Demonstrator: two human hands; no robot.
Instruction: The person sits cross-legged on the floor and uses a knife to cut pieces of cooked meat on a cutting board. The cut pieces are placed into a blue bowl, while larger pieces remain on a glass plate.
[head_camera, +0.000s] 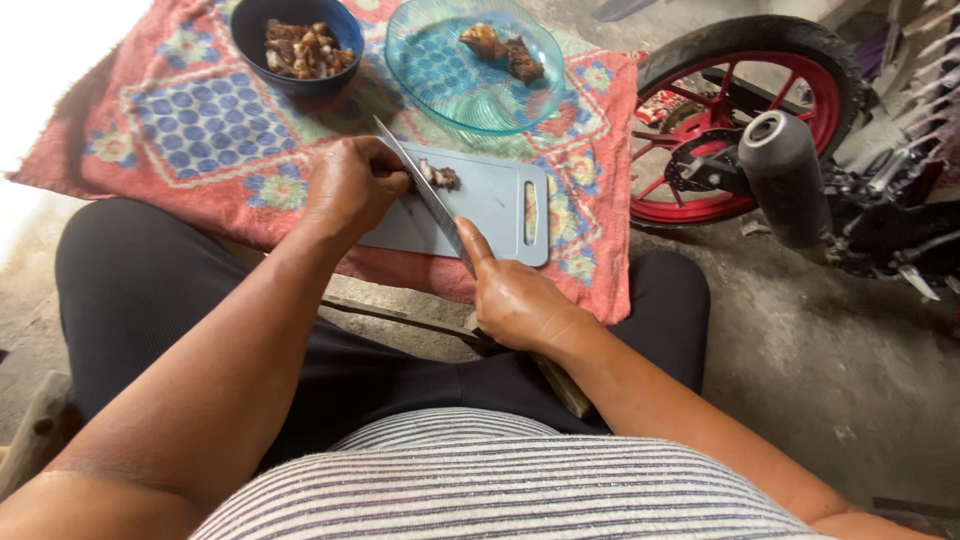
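A head-worn view is looking down at a person who is sitting with a patterned red cloth (200, 130) spread on the floor in front of the knees. At far left on the cloth, a dark blue bowl (252, 35) is holding cut brown pieces of meat. Just below and to the right of it, the left hand (350, 185) is resting on the left part of a grey cutting board (495, 205), with its fingers curled closed and pressing down on a small piece of meat (440, 177) (most of the piece is showing just beyond the fingertips). The board is lying flat on the cloth, its handle slot (530, 212) pointing toward the right edge. A long knife (425, 190) is crossing the board diagonally, its blade tilted, with the tip near the rim of the clear blue-green dish and the edge lying against the meat beside the left fingers. The right hand (515, 300) is wrapping closed around the knife's handle at the near edge of the cloth, the forefinger stretching forward along the blade. Above the board, the clear blue-green dish (420, 75) is carrying two uncut brown chunks (505, 50). At far right, well apart from the cloth, a motorcycle wheel with a red rim (740, 110) and a dark exhaust pipe (785, 175) are standing on the bare concrete floor (800, 350).
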